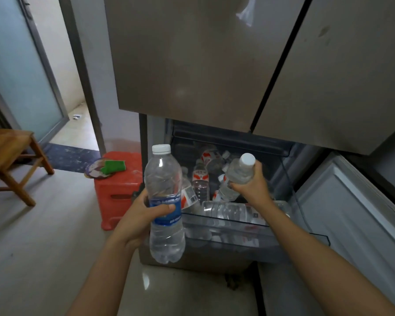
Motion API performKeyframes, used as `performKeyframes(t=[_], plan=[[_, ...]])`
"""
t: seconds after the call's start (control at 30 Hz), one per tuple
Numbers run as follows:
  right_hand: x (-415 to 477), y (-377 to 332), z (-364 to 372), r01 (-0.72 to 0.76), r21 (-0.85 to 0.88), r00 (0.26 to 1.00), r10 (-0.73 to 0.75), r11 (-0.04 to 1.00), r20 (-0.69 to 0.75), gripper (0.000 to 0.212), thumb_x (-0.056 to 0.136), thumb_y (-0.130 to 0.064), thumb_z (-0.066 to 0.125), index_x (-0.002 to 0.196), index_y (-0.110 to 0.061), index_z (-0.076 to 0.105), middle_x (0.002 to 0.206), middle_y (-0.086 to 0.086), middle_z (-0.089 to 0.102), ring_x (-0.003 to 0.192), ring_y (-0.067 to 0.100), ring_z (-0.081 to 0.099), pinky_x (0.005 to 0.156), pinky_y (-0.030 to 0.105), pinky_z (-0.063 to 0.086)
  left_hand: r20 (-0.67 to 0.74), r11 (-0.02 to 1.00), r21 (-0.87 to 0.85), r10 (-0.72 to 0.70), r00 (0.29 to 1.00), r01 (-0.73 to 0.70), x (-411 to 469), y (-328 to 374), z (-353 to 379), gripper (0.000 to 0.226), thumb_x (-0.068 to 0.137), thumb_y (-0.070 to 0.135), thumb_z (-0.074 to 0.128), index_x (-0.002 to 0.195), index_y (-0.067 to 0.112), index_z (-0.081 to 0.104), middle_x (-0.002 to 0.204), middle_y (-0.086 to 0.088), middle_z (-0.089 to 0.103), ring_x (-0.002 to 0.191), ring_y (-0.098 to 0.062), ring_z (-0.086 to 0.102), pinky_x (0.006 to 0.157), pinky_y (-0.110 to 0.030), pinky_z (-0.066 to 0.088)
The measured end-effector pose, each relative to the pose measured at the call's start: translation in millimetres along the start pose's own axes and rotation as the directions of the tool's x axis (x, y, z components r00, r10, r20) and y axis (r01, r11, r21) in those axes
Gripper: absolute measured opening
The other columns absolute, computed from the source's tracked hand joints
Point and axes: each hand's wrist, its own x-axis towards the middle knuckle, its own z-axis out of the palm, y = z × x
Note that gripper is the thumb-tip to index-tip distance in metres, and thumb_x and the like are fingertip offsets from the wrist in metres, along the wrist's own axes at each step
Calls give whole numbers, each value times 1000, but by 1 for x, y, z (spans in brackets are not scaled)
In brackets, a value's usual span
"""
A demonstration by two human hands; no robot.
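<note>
My left hand (144, 215) grips a large clear water bottle with a blue label and white cap (163, 179), held upright in front of the open fridge drawer (237, 233). My right hand (252, 190) grips a smaller clear bottle with a white cap (241, 172), tilted over the drawer. Inside the drawer lie several more water bottles, some with red-and-white labels (200, 179), one lying across the front (228, 210).
The fridge's upper doors (192, 65) are closed above the drawer. An open lower door (356, 201) stands at right. A red plastic stool (121, 185) with a green sponge sits left of the drawer. A wooden stool (9, 153) stands far left by a doorway.
</note>
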Motion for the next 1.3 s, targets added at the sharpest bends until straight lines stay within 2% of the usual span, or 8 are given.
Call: performKeyframes(t=[0.07,0.2,0.33,0.43,0.57,0.83,1.1,1.3], plan=[[1,-4,6,28,-35,1000,-27,999,2,77,61,-2,81,116,-30,35,120,5,50,108,20,52,93,39,47,-7,1000,-26,-10,1000,10,-2,2,-3,73,36,19,78,105,18,57,90,-2,72,81,-17,69,65,-26,55],[-7,-22,6,56,-14,998,-56,998,21,74,62,-3,80,121,-24,40,113,0,51,105,19,52,92,41,48,-54,996,-80,-37,998,32,-11,7,-15,59,48,10,76,103,16,57,89,-6,69,76,-18,69,60,-28,55],[-19,-56,-1,200,-41,978,-197,979,69,73,61,-10,83,117,-30,41,112,-5,52,102,14,52,88,36,49,-98,995,-98,-8,995,-1,-20,18,-31,101,18,34,92,110,11,57,93,-10,70,81,-23,69,60,-28,55],[-26,-97,-8,303,21,951,-304,953,64,72,61,-10,83,115,-34,41,109,-10,52,99,9,53,84,28,47,-121,992,-127,6,993,-21,-26,32,-39,105,20,37,92,116,13,54,103,-14,65,86,-27,68,63,-34,56],[-35,-147,-21,389,172,908,-409,905,97,72,62,-8,81,108,-44,40,111,-12,54,103,5,56,78,22,52,-140,991,-73,104,985,-114,-33,59,-39,101,24,42,91,115,18,54,95,-8,69,87,-26,68,62,-33,55],[-59,-170,-14,333,316,867,-421,888,269,64,65,-2,76,105,-38,41,103,-13,56,89,-2,61,67,17,52,-354,924,204,378,855,-324,-61,94,-22,61,58,10,69,114,23,50,105,0,62,93,-17,61,78,-34,50],[-89,-145,11,245,320,787,-380,915,486,68,66,-4,78,116,-31,41,110,-7,56,96,7,60,66,18,53,-503,898,362,414,759,-250,-112,58,-31,61,64,-5,74,111,24,48,97,7,61,88,-11,60,73,-30,47],[-118,-133,22,233,293,731,-366,927,577,73,67,-6,77,126,-22,37,119,1,53,107,17,56,83,29,52,-643,927,342,350,682,-153,-180,18,-24,65,53,3,82,108,25,54,95,10,65,84,-8,63,64,-23,47]])
